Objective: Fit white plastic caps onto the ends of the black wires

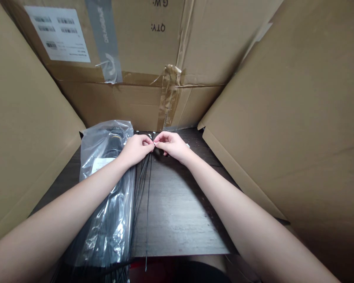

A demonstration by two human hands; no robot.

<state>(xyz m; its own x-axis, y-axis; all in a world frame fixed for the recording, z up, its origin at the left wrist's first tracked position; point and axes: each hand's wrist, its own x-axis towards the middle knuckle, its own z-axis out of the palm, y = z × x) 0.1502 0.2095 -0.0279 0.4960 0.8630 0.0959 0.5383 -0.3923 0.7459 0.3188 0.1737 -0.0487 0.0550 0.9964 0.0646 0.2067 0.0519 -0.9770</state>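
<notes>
My left hand [137,150] and my right hand [171,146] meet fingertip to fingertip above a dark wooden tabletop [177,212]. Together they pinch the top ends of several thin black cable ties [146,188], whose long tails hang down towards me. The exact grip is small and partly hidden by my fingers. Left of my hands lies a clear plastic bag [106,232] holding a bundle of black cable ties, and my left forearm crosses over it.
A cardboard box [115,106] with a white label [57,34] and grey tape [104,35] closes off the far side. Large cardboard flaps [286,118] stand at the right and another [26,129] at the left. A red item [144,270] shows at the near edge.
</notes>
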